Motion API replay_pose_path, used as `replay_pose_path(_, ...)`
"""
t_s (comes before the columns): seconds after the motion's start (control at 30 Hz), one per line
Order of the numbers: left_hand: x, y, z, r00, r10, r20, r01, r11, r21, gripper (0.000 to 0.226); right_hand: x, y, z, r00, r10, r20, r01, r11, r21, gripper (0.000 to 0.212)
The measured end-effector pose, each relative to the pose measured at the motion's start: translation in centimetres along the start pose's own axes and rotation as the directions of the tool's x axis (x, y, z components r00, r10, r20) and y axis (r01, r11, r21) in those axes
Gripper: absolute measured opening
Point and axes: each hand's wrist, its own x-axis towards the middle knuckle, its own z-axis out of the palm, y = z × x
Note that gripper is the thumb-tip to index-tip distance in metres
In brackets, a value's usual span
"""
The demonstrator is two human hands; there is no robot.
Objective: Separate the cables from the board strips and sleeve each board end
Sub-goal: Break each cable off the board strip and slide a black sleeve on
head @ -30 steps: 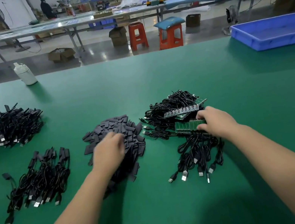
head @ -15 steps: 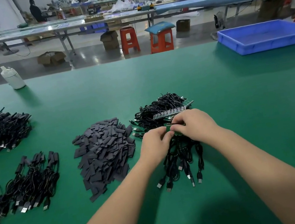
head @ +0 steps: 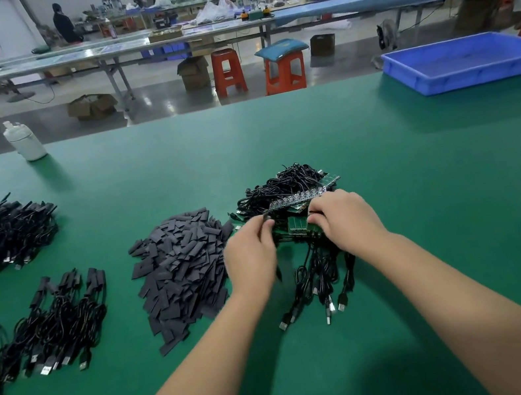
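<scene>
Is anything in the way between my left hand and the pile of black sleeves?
Nothing visible. The left hand is at the board strip, and only bare green table separates it from the sleeve pile beside it.

Just one cam, head-mounted, wide-angle w/ curved edges; looks fwd and down over the green table from the person's own spot; both forearms come in from the bottom edge, close to the lens; top of frame faces across the workshop, far benches small in the bg.
</scene>
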Motion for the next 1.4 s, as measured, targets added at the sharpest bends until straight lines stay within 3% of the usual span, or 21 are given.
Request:
replay_pose_path(0.1, 1.4, -0.4, -2.1, 0.998, 0.07, -0.006, -0.071, 0.995, -0.073, 0.019, 0.2, 1.6, 0.7, 0.993, 0.052, 0.109, -0.046, 0.997, -0.06, 0.03)
replay_pose_path(0.2, 2.2, 0.4, -4.4, 0.984, 0.144, 0.103, -0.132, 0.985, -0.112, 0.014, 0.1, 1.8, 1.5, 0.985, 0.065, 0.158, -0.064, 0.998, -0.011, 0.048)
replay_pose_path(0.3, 2.8, 1.4, -6.3, 0.932, 0.213, 0.292, -0.126, 0.949, -0.29, 0.003, 0.4, 0.2, 1.1, 0.995, 0.045, 0.084, -0.072, 0.932, 0.355, 0.039)
replay_pose_path(0.33, 2.8, 1.8, -6.7, 0.908, 0.237, 0.344, -0.102, 0.924, -0.368, 0.006, 0.5, -0.6, 0.6, 0.987, 0.076, 0.142, -0.141, 0.834, 0.533, 0.036)
replay_pose_path(0.4, 2.6, 2.2, -7.0, 0.865, 0.28, 0.417, -0.059, 0.881, -0.469, 0.013, 0.4, -2.2, -0.5, 0.935, 0.055, 0.35, -0.327, 0.517, 0.791, 0.045)
replay_pose_path(0.47, 2.3, 2.1, -6.8, 0.845, 0.316, 0.431, -0.1, 0.886, -0.454, 0.014, 0.0, -3.1, -0.8, 0.865, -0.048, 0.499, -0.467, 0.286, 0.837, 0.056)
replay_pose_path(0.53, 2.0, 1.3, -6.6, 0.851, 0.352, 0.39, -0.215, 0.91, -0.353, 0.015, -0.6, -3.7, -0.7, 0.827, -0.165, 0.538, -0.504, 0.206, 0.839, 0.057)
replay_pose_path(0.67, 1.1, -1.0, -6.2, 0.842, 0.442, 0.307, -0.411, 0.897, -0.165, 0.009, -1.9, -4.0, 0.6, 0.862, -0.175, 0.476, -0.419, 0.284, 0.862, 0.033)
replay_pose_path(0.8, -0.1, -4.1, -5.9, 0.814, 0.425, 0.396, -0.448, 0.893, -0.039, 0.008, -3.5, -4.9, 3.1, 0.838, -0.089, 0.539, -0.457, 0.424, 0.782, 0.035)
replay_pose_path(1.03, -0.6, -9.6, -7.0, 0.833, 0.184, 0.523, -0.399, 0.853, 0.336, 0.023, -5.5, -8.1, 7.1, 0.851, 0.078, 0.52, -0.406, 0.726, 0.555, 0.035)
replay_pose_path(1.2, -0.3, -13.1, -8.1, 0.814, -0.013, 0.581, -0.37, 0.758, 0.536, 0.025, -6.7, -9.0, 8.2, 0.873, 0.044, 0.485, -0.332, 0.783, 0.526, 0.029)
replay_pose_path(1.3, -0.3, -14.1, -7.8, 0.809, -0.067, 0.585, -0.365, 0.723, 0.587, 0.029, -7.0, -9.1, 8.8, 0.89, -0.011, 0.456, -0.26, 0.809, 0.527, 0.034)
replay_pose_path(1.4, -0.5, -14.8, -7.4, 0.802, -0.09, 0.59, -0.358, 0.719, 0.596, 0.03, -8.0, -9.1, 9.3, 0.871, -0.029, 0.49, -0.295, 0.766, 0.571, 0.028)
